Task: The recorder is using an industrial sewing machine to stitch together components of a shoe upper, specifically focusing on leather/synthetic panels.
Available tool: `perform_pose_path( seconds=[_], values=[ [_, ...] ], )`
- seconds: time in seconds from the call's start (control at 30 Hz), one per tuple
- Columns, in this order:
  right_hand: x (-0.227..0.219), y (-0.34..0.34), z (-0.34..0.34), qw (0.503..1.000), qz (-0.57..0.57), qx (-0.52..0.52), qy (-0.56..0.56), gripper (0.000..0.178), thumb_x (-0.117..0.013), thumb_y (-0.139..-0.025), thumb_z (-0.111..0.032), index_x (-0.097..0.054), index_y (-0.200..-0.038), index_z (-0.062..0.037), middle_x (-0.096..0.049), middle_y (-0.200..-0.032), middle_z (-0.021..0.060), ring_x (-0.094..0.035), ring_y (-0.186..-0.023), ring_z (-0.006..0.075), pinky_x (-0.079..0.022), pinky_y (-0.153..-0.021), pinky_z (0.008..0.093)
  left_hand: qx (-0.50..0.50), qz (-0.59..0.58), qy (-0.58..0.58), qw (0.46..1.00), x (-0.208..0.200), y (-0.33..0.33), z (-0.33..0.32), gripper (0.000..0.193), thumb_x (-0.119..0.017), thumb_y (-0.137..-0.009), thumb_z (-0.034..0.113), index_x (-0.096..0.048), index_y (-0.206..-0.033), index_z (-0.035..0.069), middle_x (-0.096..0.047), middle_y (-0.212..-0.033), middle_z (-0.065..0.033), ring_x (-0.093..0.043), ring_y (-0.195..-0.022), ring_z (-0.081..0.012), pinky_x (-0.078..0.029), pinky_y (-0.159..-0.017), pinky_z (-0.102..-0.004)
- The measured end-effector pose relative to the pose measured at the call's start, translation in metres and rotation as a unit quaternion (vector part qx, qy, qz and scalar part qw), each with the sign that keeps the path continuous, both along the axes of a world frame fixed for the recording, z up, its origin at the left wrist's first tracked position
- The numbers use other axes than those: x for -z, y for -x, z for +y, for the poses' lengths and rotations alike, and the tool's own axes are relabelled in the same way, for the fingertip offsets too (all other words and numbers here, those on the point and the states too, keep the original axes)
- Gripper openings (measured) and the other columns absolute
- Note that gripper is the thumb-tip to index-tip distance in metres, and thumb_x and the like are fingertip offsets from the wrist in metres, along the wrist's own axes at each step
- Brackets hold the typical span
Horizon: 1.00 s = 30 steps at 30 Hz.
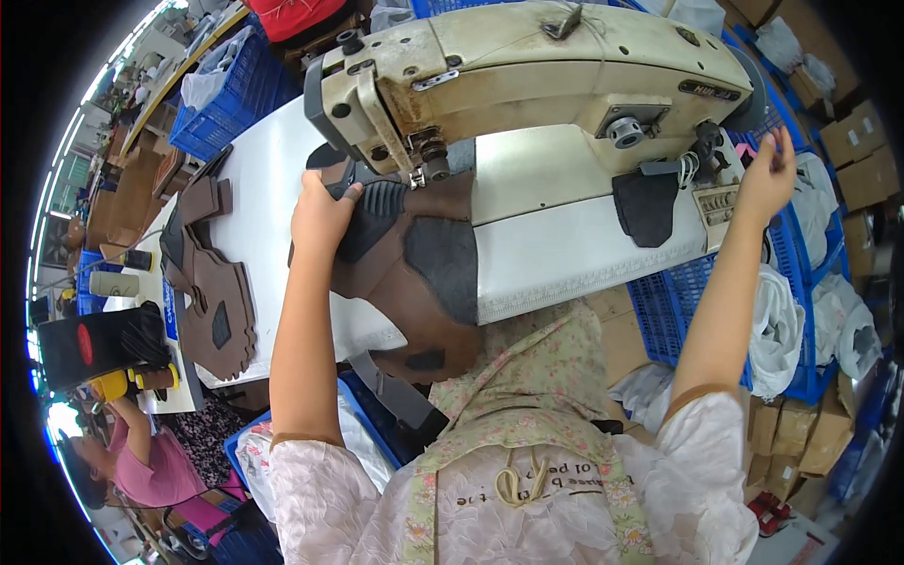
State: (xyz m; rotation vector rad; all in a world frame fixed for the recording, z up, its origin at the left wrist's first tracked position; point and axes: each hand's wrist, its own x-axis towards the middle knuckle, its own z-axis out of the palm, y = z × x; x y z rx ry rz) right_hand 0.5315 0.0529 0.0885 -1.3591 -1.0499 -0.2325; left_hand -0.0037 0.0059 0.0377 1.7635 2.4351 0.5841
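Observation:
My left hand (323, 215) grips the left edge of a brown and black leather piece (440, 268), its thumb pressed on a ribbed black panel. That piece lies under the needle end of a cream sewing machine (527, 89) and hangs over the table's front edge. The presser foot (417, 177) is right above it; whether it touches cannot be made out. My right hand (767, 179) is raised beside the machine's right end, below the dark handwheel (750, 94), with its fingers apart and partly curled. I see nothing held in it.
Brown cut leather pieces (212, 301) lie at the left of the white table (565, 254). A small black piece (646, 209) rests under the machine arm. Blue crates (659, 315) with plastic bags stand at the right. Another person (160, 466) sits at the lower left.

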Motion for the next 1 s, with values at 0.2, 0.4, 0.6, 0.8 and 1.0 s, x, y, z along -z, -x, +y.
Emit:
perform_pose_path(
  seconds=[0.2,0.4,0.6,0.8,1.0],
  values=[
    [0.001,0.219,-0.102,0.881,-0.150,-0.447,0.021,0.030,-0.065,-0.079,-0.002,-0.067,-0.108,-0.0069,-0.068,-0.084,0.0059,-0.062,-0.071,0.0158,-0.049,-0.062,0.0282,-0.007,-0.004,0.009,1.000,-0.001,-0.001,-0.003,0.064,-0.072,-0.078,0.041,-0.046,-0.117,-0.002,-0.065,-0.104,-0.0271,-0.063,-0.099,-0.0406,-0.050,-0.084,-0.0445],
    [0.019,0.361,-0.113,0.867,-0.030,-0.494,0.049,0.082,-0.065,-0.085,-0.008,-0.013,-0.146,0.0075,-0.065,-0.092,0.0058,-0.049,-0.052,0.0138,-0.044,-0.051,0.0260,0.007,-0.016,0.001,1.000,0.000,-0.004,-0.002,0.062,-0.073,-0.077,0.041,-0.044,-0.111,-0.002,-0.066,-0.097,-0.0256,-0.065,-0.092,-0.0404,-0.052,-0.077,-0.0451],
    [0.009,0.394,-0.093,0.908,-0.020,-0.418,0.022,0.087,-0.065,-0.089,-0.014,-0.005,-0.146,0.0072,-0.063,-0.101,0.0118,-0.049,-0.055,0.0124,-0.043,-0.050,0.0255,0.002,-0.084,0.037,0.996,0.003,0.003,0.000,0.063,-0.073,-0.076,0.040,-0.042,-0.108,-0.005,-0.066,-0.093,-0.0246,-0.067,-0.088,-0.0381,-0.053,-0.073,-0.0434],
    [0.008,0.393,-0.085,0.829,0.146,-0.540,-0.022,0.059,-0.056,-0.095,-0.011,-0.022,-0.140,0.0053,-0.056,-0.113,0.0154,-0.046,-0.067,0.0054,-0.041,-0.059,0.0194,0.017,-0.060,0.020,0.998,0.000,0.000,-0.001,0.057,-0.074,-0.077,0.036,-0.042,-0.103,-0.003,-0.067,-0.092,-0.0250,-0.067,-0.087,-0.0390,-0.053,-0.073,-0.0433],
    [0.013,0.361,-0.085,0.895,-0.093,-0.436,-0.002,0.016,-0.067,-0.083,-0.007,-0.057,-0.095,-0.0055,-0.061,-0.077,0.0083,-0.056,-0.061,0.0165,-0.043,-0.054,0.0287,-0.005,-0.048,0.024,0.999,-0.004,-0.001,-0.006,0.056,-0.073,-0.078,0.036,-0.042,-0.102,-0.003,-0.067,-0.090,-0.0247,-0.067,-0.087,-0.0397,-0.053,-0.073,-0.0435]
  ],
)
